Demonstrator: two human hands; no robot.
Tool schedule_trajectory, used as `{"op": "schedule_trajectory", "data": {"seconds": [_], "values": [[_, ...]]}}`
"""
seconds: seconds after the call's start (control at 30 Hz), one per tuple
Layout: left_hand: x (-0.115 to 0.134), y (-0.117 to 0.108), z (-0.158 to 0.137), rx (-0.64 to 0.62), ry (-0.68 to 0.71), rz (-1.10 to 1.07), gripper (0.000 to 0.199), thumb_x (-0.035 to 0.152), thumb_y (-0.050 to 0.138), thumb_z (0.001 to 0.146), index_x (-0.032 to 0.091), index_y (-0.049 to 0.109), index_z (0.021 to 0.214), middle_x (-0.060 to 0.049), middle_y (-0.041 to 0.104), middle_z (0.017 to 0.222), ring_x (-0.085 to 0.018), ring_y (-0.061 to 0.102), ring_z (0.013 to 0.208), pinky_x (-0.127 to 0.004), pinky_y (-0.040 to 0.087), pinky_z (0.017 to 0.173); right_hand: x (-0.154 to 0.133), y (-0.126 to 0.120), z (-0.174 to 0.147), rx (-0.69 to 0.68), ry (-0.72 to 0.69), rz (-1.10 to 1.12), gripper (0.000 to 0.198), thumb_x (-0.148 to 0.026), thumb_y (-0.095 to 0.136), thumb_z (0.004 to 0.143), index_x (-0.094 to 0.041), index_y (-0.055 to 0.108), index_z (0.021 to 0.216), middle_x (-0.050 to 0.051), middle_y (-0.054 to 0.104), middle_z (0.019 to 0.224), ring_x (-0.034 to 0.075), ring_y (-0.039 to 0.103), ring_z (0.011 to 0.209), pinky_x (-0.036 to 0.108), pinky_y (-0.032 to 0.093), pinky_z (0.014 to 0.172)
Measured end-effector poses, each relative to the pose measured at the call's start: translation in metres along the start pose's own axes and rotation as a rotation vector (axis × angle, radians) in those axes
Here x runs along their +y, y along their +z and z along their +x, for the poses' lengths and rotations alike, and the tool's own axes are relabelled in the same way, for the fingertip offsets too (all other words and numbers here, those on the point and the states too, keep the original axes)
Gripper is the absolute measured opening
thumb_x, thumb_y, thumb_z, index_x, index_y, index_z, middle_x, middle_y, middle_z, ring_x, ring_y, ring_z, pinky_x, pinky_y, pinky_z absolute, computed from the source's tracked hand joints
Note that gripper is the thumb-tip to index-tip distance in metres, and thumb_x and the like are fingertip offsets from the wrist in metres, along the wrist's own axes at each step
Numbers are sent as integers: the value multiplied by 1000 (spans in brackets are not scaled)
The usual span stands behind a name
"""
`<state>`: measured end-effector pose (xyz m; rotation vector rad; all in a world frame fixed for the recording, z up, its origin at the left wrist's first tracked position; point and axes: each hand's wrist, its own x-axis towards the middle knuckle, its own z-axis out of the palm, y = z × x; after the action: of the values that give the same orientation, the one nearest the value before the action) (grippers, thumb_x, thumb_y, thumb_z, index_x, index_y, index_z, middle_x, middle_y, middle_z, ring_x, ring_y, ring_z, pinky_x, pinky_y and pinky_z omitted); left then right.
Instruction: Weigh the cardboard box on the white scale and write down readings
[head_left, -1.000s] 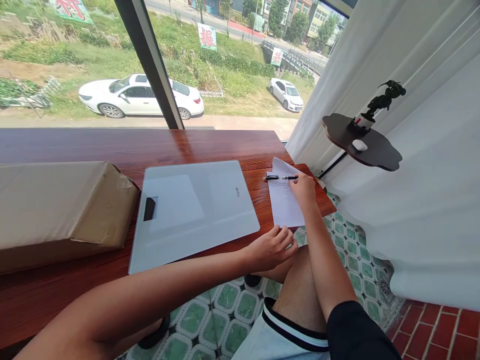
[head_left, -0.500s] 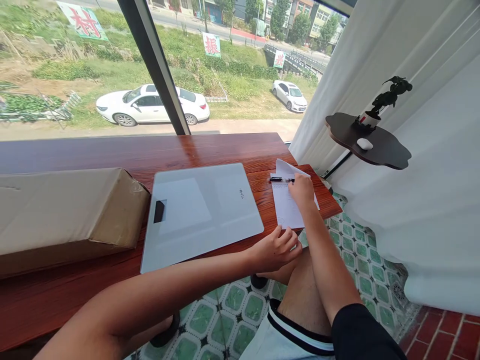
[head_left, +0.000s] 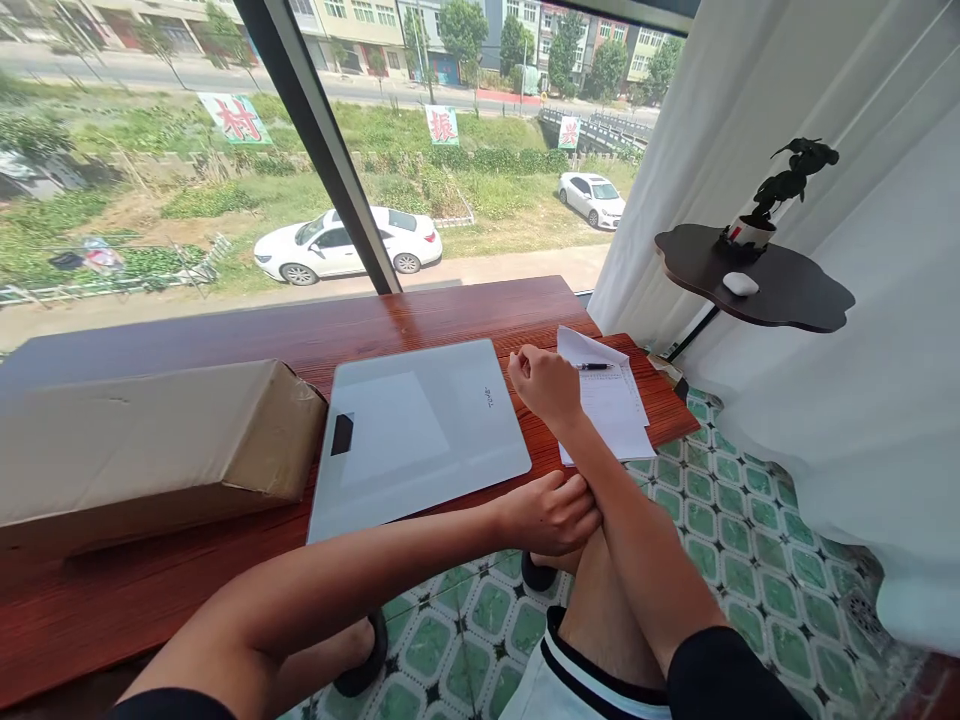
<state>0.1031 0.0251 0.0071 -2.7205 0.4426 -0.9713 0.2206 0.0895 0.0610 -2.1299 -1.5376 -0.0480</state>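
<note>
Room with a big window: two parked white cars, the near one [head_left: 322,252] at upper centre-left and the far one [head_left: 591,197] at upper right, with a white curtain [head_left: 862,430] down the right side. Red-brown wooden table [head_left: 510,305] ran across the frame, cardboard box [head_left: 165,430] at left, pale glossy panel [head_left: 420,440] in the centre.

Sheets of paper [head_left: 604,425] lay right of centre, near the table's right end. Pen [head_left: 595,367] lay on their upper part, in neither hand.

Status, my read: the paper was laid out and had small lines of marks across the upper part; lower part looked mostly bare. With the pen unheld, looked like a pause. What was left: couldn't tell.

Orientation: pen's long axis ran roughly left-right in frame; couldn't tell which end was the tip. Paper's long axis ran top to bottom, lower end leaning slightly right.

Right hand [head_left: 547,385]: fingers curled into a fist between panel and pen, nothing visible in it. Left hand [head_left: 551,510]: lower centre, fingers bent against the right forearm [head_left: 630,510]; fingertips partly hidden, couldn't tell if they pinched anything.
</note>
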Motion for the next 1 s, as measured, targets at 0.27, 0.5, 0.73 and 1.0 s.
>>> {"op": "schedule_trajectory", "data": {"seconds": [0.27,0.5,0.73,1.0], "values": [[0,-7,-3,14,-1,42,21,21,55,88,21,50,68,1,42,62,-16,40,60,-34,26,53,-15,-2,4,31,-23,114,35,-36,41,103,-21,59,77,0,67,72,14,58,64,28,23,58],[-1,-30,-14,-129,18,101,21,22,57,89,22,49,69,2,41,63,-16,37,59,-34,21,52,-35,5,5,19,-51,115,37,-36,39,103,-21,61,78,1,66,69,15,57,60,29,21,57],[-3,-73,-23,-113,31,173,27,21,62,89,21,47,67,3,39,62,-14,34,57,-34,18,53,-63,8,1,-28,-98,59,35,-35,37,103,-20,64,86,5,71,78,18,64,67,29,23,56],[-23,-133,-56,-196,-127,324,20,16,57,92,19,53,73,3,43,63,-14,39,59,-33,23,53,-80,22,-3,-39,-159,76,35,-35,38,104,-21,65,86,5,72,79,18,65,67,28,24,58]]}}
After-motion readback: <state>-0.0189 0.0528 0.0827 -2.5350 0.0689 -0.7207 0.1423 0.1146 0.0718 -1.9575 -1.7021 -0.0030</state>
